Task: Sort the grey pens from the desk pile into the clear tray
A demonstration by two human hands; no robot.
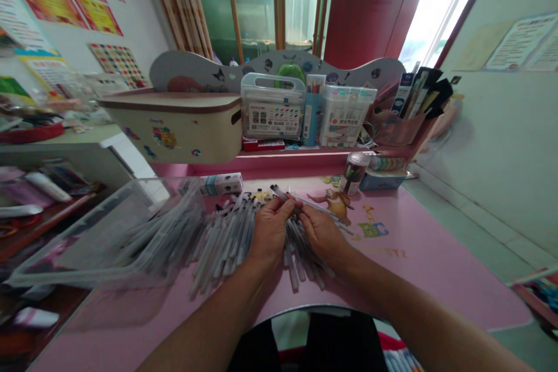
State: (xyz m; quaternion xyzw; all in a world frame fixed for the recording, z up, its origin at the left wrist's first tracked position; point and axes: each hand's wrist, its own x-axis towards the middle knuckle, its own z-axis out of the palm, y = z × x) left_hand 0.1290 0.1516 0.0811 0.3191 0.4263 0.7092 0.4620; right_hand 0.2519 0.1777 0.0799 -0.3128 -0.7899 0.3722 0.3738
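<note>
Over the middle of the pink desk, my left hand [271, 226] and my right hand [323, 231] meet, fingers closed in a pinch. Between them is a slim clear pen [279, 190] with a dark end pointing up to the left. A pale barrel reaches out to the right from under my right fingers; whether it is the same pen I cannot tell. Beneath and left of my hands lies a wide pile of similar clear pens [229, 244], some partly hidden by my hands. More pens fill part of a clear plastic bin [82, 276] at the left, its edge beside the pile.
A small white box [222, 183] lies behind the pile. At the back right stand a clear jar [354, 171] and a blue box [382, 180]. The shelf above bears a lidded cream bin [183, 133], marker cases [272, 110] and a pen holder [394, 128].
</note>
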